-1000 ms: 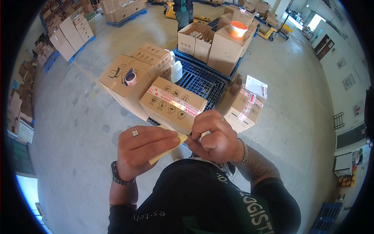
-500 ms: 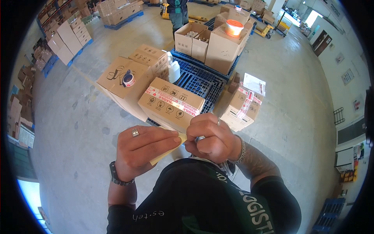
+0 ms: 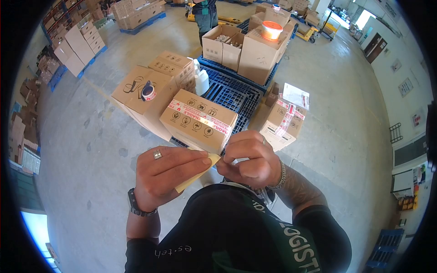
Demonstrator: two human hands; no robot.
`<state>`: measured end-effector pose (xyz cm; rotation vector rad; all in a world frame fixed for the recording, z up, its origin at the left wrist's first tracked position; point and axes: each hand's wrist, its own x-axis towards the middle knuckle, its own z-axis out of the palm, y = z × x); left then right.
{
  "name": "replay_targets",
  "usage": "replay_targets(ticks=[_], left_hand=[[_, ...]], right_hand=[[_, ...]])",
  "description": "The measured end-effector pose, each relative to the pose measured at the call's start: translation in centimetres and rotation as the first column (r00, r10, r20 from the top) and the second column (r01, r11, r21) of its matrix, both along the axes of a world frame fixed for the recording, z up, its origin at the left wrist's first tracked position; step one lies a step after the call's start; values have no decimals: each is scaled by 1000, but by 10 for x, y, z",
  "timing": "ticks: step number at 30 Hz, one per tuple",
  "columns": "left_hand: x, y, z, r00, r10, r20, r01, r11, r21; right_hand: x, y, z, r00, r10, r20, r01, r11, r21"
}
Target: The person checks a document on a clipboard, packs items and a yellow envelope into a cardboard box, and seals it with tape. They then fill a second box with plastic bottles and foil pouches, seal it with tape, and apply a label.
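My left hand [image 3: 166,173] grips a folded-looking piece of yellow paper [image 3: 193,177] between thumb and fingers, in front of my chest. Its pointed corner sticks out past my fingertips. Close against that corner, my right hand [image 3: 250,159] is closed in a pinch; whatever sits between its fingertips is hidden. Just beyond both hands stands a closed carton [image 3: 198,119] sealed with red and white FRAGILE tape. To the left, a tape roll [image 3: 148,93] with a dark part lies on a taller carton [image 3: 129,86].
A taped carton [image 3: 282,125] with a white sheet [image 3: 296,96] on top stands right. Behind are white jugs [image 3: 201,83], a blue pallet [image 3: 227,93], open boxes [image 3: 212,50] and an orange-lidded tub [image 3: 271,31]. Another person [image 3: 206,20] stands at the back.
My right fingers have shifted slightly at the paper's corner, so more of that corner shows. My left hand keeps its grip. The view has moved a little.
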<state>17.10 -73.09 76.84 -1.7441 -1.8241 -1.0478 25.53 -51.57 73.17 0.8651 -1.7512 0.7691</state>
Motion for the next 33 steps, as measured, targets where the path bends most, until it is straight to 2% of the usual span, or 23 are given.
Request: replay_targets(ticks=[3,9,14,16,18,21,22,28,31,33], left_hand=[[-2,0,-2,1000,15,-6,-15,1000,-7],[-6,0,-6,999,30,14,-29,999,-19],[-9,0,-15,990,2,138,4,999,-44],[-12,1,-12,887,-143,439,151,988,18],[-19,3,-25,680,-333,653,298,940,168],[-10,11,-38,279,-337,899,169,939,300],[-18,13,-34,502,-208,840,194,973,125],[-27,32,-52,471,-214,856,103,977,187],[-45,33,-62,677,-71,733,76,997,27],[-50,44,-69,559,-125,819,-34,984,174]], right_hand=[[6,5,-3,989,-76,126,66,995,81],[1,7,-7,985,-74,155,60,994,89],[-5,5,-5,983,-44,180,48,999,-21],[-9,3,-5,974,-17,224,41,993,-106],[-11,2,-6,960,31,278,32,975,-218],[-17,4,-9,948,44,315,29,974,-225],[-19,5,-11,944,44,327,32,974,-225],[-35,11,-17,920,54,388,59,960,-272],[-42,22,-18,875,44,482,100,958,-268],[-49,29,-23,835,-1,551,166,954,-251]])
